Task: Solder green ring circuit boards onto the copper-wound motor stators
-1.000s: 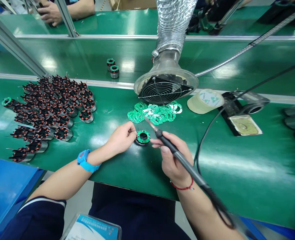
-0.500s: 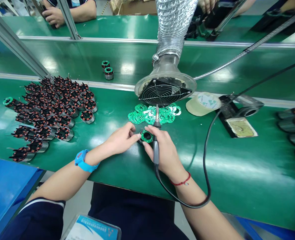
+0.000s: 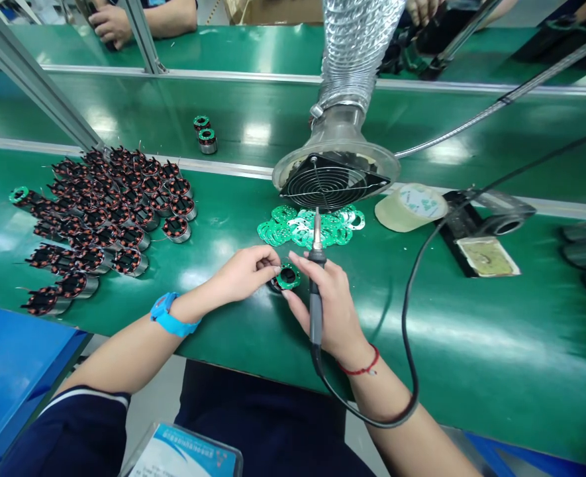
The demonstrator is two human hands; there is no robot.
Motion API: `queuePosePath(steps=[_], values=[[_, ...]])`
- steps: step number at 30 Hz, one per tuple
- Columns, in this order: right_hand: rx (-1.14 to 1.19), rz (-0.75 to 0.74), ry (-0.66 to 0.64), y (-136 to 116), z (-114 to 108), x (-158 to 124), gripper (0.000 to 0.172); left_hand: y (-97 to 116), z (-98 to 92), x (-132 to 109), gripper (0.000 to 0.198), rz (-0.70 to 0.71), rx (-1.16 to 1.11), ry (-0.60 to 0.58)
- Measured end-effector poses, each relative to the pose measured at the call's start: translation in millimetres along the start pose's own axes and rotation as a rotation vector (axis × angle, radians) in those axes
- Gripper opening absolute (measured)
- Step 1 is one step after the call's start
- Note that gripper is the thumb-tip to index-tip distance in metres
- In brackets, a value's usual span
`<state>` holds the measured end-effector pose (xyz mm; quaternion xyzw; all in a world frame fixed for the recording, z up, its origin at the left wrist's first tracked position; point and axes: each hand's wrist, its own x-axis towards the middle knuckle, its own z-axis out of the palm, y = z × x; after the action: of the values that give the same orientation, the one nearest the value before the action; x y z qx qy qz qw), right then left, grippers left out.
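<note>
A small motor stator with a green ring board (image 3: 287, 276) on top sits on the green table between my hands. My left hand (image 3: 243, 273) pinches it from the left, fingers closed on its edge. My right hand (image 3: 328, 305) touches it from the right and grips a soldering iron (image 3: 315, 278), whose tip points up and away from me. The iron's black cord (image 3: 412, 318) loops off to the right. A pile of loose green ring boards (image 3: 310, 225) lies just beyond.
Many copper-wound stators (image 3: 108, 212) are heaped at the left. A fume extractor fan (image 3: 330, 179) on a foil duct stands behind the boards, with a tape roll (image 3: 410, 205) and iron stand (image 3: 481, 232) to its right. Two stators (image 3: 204, 136) ride the far belt. Another person's hand (image 3: 108, 23) is beyond.
My right hand swung the soldering iron from slanting across the stator to pointing up, and its fingers closed in on the stator. The two stators on the far belt drifted left.
</note>
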<state>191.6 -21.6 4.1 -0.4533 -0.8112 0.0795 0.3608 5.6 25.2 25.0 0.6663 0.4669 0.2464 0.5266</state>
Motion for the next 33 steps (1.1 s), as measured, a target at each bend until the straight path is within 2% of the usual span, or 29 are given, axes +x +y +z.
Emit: queuePosePath(steps=[4,13,22,33], values=[[-0.024,-0.075,0.004,-5,-2,2,0.055,-1,0.1,1,0.007,-0.040,-0.051,-0.015],[0.077,-0.038,0.067,-5,-5,3,0.047,1,0.5,0,0.007,-0.033,0.079,0.058],[0.331,0.115,0.319,4,-12,-18,0.021,0,-0.7,1,0.008,-0.010,0.210,0.091],[0.335,0.108,0.300,4,-11,-20,0.016,7,2.6,1,0.010,-0.003,0.231,0.122]])
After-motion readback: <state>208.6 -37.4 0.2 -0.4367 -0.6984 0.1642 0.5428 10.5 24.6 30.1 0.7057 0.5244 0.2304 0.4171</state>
